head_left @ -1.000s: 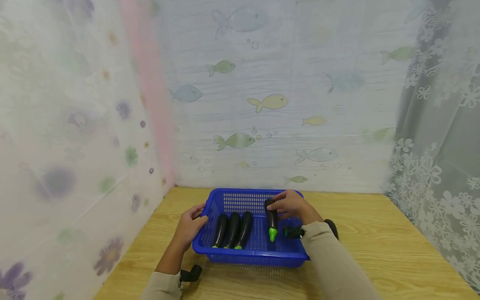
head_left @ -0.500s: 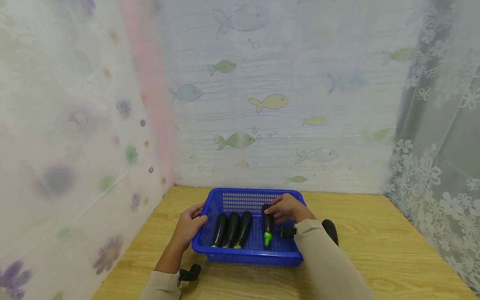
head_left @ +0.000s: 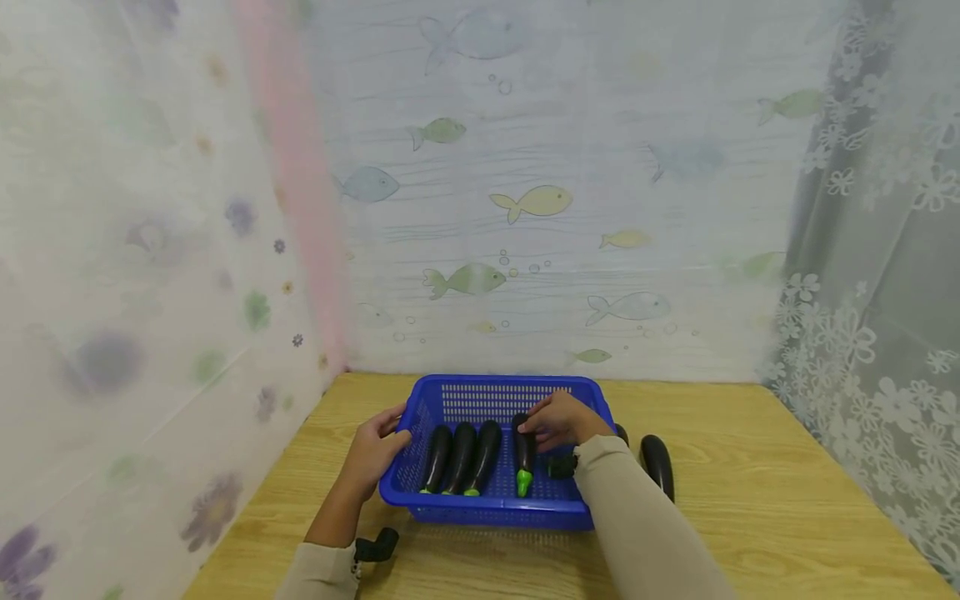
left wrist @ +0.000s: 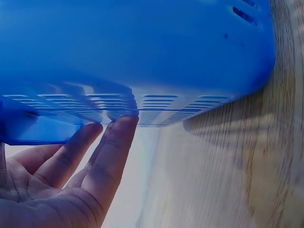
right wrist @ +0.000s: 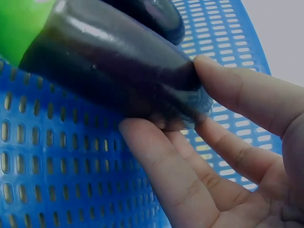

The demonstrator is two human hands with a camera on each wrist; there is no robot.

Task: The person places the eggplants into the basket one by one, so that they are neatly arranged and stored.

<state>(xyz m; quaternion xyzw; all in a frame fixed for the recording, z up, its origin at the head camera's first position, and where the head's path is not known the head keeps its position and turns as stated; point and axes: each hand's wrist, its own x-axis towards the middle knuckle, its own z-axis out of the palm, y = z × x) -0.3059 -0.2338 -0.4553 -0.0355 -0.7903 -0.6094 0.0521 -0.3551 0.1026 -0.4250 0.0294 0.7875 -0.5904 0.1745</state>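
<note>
A blue perforated basket stands on the wooden table and holds three dark eggplants side by side at its left. My right hand pinches a fourth eggplant by its blunt end inside the basket, green stem toward me; in the right wrist view thumb and fingers curl round this eggplant. My left hand rests against the basket's left wall, its straight fingers touching the blue basket near the rim.
Another eggplant lies on the table just right of the basket, with a second dark tip beside it. Patterned curtains close off the left, back and right sides. Bare wooden table extends to the right.
My right hand has carried the eggplant leftward and lower inside the basket, closer to the three others. The left hand stays on the basket's wall.
</note>
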